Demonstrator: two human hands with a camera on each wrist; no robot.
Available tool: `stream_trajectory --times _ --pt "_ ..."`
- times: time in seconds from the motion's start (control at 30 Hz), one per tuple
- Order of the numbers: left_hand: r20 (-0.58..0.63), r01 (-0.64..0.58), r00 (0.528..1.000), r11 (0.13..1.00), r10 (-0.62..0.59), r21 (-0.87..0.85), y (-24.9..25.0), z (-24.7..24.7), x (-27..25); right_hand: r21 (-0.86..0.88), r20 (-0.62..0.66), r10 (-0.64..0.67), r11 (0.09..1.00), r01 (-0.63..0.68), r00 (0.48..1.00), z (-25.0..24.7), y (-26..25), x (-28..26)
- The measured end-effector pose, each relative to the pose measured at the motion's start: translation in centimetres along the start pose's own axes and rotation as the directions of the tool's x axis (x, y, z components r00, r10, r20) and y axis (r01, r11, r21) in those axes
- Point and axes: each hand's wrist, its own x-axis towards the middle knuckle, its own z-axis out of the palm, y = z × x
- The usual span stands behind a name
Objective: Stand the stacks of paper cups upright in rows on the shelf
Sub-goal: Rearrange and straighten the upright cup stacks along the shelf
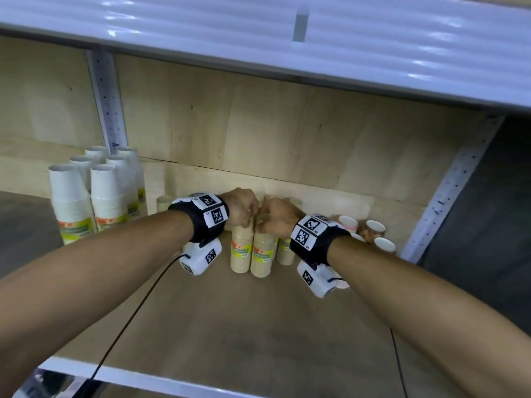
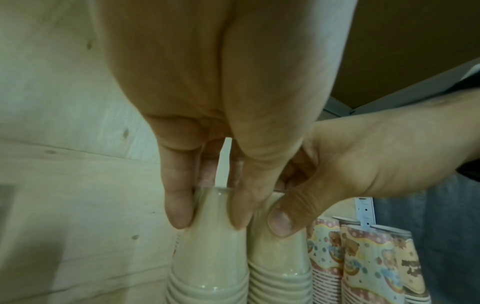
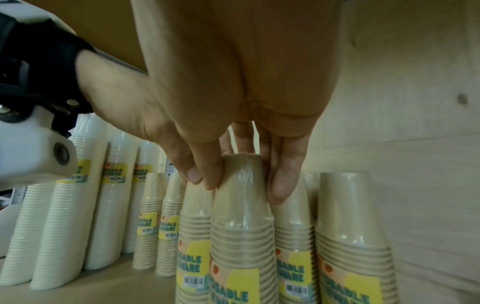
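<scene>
A: From the head view we see both hands meeting over the tan cup stacks at the back of the shelf point(image 1: 258, 326). The left hand point(image 1: 240, 206) has its fingers curled around the top of the left tan stack point(image 1: 241, 248), and the right hand point(image 1: 277, 218) pinches the top of the right tan stack point(image 1: 262, 254) just beside it. Both stacks stand upright, touching each other.

B: The left wrist view adds what the head view hides: we see the thumb and a finger point(image 2: 179, 203) pressed on either side of the top cup, which is wrapped in clear film. It also shows the printed cup stacks point(image 2: 374, 263) with a cartoon pattern, standing to the right.

A: In the head view those printed cups show only their open white rims. And the right wrist view gives us the yellow labels point(image 3: 192, 267) on the tan stacks, with more tan stacks behind and to the right.

B: That view also shows the tall white cup stacks point(image 3: 59, 226) leaning a little; in the head view they stand in two rows at the left of the shelf.

A: The shelf board and back panel point(image 1: 287, 124) are pale wood. A white shelf point(image 1: 287, 38) hangs above us, and perforated metal uprights point(image 1: 107, 104) frame the bay.
</scene>
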Motion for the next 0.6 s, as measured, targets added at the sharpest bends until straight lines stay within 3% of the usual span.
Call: stream_trajectory --times 0.6 --pt "0.012 -0.036 0.999 0.997 0.037 -0.072 0.0 1.0 1.5 0.020 -0.015 0.047 0.999 -0.046 0.999 0.4 1.6 0.3"
